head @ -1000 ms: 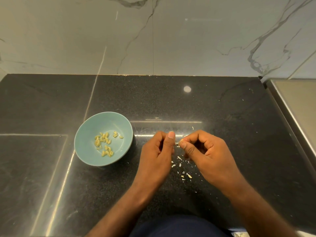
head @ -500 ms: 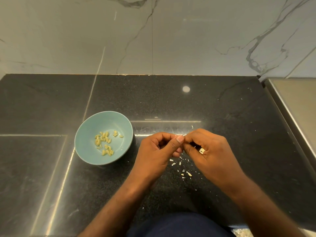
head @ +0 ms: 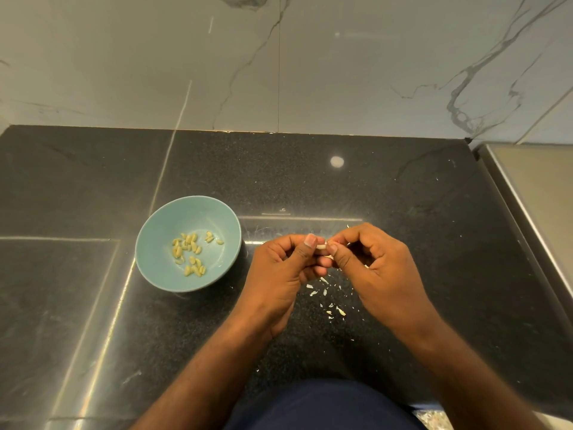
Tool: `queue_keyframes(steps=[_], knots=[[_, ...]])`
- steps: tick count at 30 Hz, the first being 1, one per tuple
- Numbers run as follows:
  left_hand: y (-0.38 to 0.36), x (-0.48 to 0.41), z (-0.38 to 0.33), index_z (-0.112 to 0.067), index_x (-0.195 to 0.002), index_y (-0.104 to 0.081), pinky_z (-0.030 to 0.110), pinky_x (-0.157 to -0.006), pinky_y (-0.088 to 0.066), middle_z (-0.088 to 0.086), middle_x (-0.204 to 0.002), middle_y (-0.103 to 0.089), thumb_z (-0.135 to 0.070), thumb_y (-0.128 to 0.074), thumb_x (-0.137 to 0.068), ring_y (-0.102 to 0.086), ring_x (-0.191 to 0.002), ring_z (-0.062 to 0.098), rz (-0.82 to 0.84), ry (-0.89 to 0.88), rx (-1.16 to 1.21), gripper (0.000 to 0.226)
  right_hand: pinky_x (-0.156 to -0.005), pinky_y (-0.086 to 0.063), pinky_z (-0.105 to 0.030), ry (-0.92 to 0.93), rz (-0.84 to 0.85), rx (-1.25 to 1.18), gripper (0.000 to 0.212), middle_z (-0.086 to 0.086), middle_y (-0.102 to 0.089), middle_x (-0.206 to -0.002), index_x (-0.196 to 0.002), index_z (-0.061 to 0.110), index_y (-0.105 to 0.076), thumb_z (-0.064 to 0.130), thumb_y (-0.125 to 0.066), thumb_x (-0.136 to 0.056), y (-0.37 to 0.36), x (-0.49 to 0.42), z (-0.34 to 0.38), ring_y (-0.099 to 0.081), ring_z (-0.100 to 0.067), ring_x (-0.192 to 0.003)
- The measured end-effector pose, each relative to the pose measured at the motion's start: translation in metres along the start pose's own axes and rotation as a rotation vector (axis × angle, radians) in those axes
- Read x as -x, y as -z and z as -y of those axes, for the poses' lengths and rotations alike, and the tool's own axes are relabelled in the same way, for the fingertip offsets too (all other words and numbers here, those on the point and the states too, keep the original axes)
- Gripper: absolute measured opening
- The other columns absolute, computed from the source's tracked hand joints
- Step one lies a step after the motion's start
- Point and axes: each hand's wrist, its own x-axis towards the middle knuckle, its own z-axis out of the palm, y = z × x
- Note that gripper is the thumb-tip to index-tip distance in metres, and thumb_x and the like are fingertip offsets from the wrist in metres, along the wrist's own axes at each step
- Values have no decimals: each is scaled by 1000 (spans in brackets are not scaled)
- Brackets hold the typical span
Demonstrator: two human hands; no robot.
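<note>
Two hands work above the black bench (head: 403,193). The left hand (head: 279,277) and the right hand (head: 381,274) are both curled, thumb and forefinger tips pinching one pale seed (head: 321,246) between them, clear of the bench. One teal bowl (head: 155,265) stands at nine o'clock from the hands, just beside the left hand, holding roughly twenty peeled kernels (head: 189,252). A dozen or so husk flakes (head: 313,293) lie scattered at six o'clock below the pinch, partly hidden by the hands. One steel surface (head: 542,193) borders the bench at three o'clock; a marble wall (head: 341,72) at twelve.
</note>
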Motion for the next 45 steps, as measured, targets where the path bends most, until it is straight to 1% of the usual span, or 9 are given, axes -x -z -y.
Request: queue_keyframes(steps=[7,9,13,21,25,28,34,41,45], knots=[[4,-1,2,-4,-100,-68,21,-66,-54,6,-79,-69,-22,-61,-86,-64,-71,13,-44,-3,29,24,-55,-53,-29,-222,-140,-295,20,-8,-69,-69,-83,9,-66,25,-65,-93,0,-2,-3,-66,-23,-60],[6,-1,3,-3,-103,-68,22,-68,-56,8,-81,-71,-16,-62,-88,-66,-73,14,-61,-4,31,21,-57,-54,-28,-275,-127,-259,8,-4,-73,-80,-98,16,-69,17,-62,-97,0,-4,-10,-68,-19,-64],[11,-1,4,-1,-109,-67,24,-72,-58,12,-89,-75,-4,-64,-89,-71,-80,18,-98,4,13,21,-64,-58,-27,-376,-41,-185,43,6,-71,-107,-136,28,-53,8,-60,-98,-3,-5,-15,-72,-13,-75],[17,0,10,-9,-111,-64,23,-71,-57,8,-89,-76,-4,-72,-82,-72,-84,17,-139,19,-16,30,-62,-55,-23,-297,123,-254,27,5,-75,-85,-102,22,-73,36,-71,-79,-17,0,-5,-70,-11,-71],[23,2,16,-4,-115,-63,25,-70,-57,12,-86,-74,-3,-68,-85,-70,-78,18,-115,77,88,30,-62,-55,-29,-267,119,-218,3,1,-73,-77,-93,16,-72,16,-70,-90,-23,-2,-16,-67,-15,-67],[32,0,27,-1,-113,-64,25,-68,-56,12,-84,-71,-4,-61,-93,-68,-76,18,-133,113,144,21,-61,-55,-35,-317,66,-269,7,-6,-72,-78,-92,13,-69,17,-64,-95,-33,-3,-22,-67,-22,-67],[56,-5,57,-10,-101,-69,25,-67,-56,9,-80,-72,-25,-51,-103,-69,-72,16,-253,25,-415,24,-71,-59,-32,-633,4,-770,21,-18,-70,-97,-101,5,-59,-11,-49,-93,-52,-19,-8,-70,-25,-84],[63,-11,74,-19,-61,-54,16,-46,-39,-8,-51,-52,-3,-60,-93,-51,-48,1,-339,-101,-752,36,-96,-51,-25,-458,349,-504,25,3,-72,-113,-106,20,-66,3,-49,-99,-117,-45,33,-65,-7,-111],[67,-12,83,-26,-75,-61,25,-55,-50,-11,-62,-61,-17,-63,-95,-59,-57,5,-322,-193,-788,22,-87,-54,-26,-384,166,-521,14,2,-76,-104,-107,20,-66,14,-57,-99,-107,-57,24,-70,-10,-101]])
